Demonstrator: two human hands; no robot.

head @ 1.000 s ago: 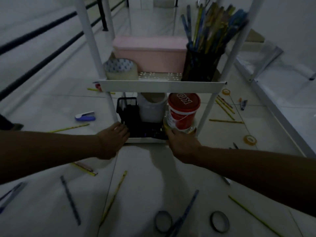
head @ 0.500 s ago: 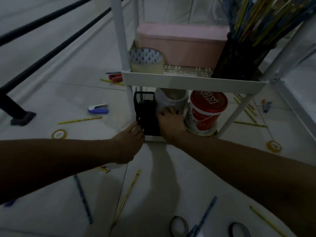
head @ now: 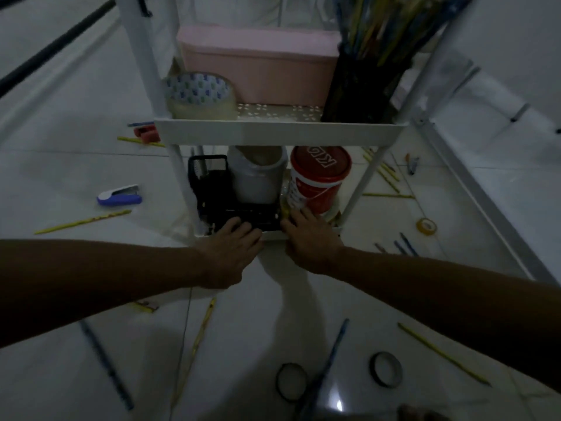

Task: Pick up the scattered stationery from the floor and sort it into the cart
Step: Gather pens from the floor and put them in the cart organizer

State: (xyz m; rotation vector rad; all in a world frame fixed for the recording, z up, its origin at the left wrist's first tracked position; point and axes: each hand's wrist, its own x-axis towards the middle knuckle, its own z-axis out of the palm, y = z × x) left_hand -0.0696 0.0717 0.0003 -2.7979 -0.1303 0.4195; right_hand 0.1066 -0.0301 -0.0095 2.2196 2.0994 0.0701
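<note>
Both hands [head: 233, 250] [head: 309, 238] at the white cart's [head: 279, 132] bottom shelf

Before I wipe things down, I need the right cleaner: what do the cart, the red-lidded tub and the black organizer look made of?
Cart: probably white painted sheet metal, judging by its thin folded rim and perforated shelf floor. Red-lidded tub: looks like smooth moulded plastic with a printed label. Black organizer: apparently wire mesh, a fine grid showing in its wall, though dim light leaves the finish unclear.
</note>
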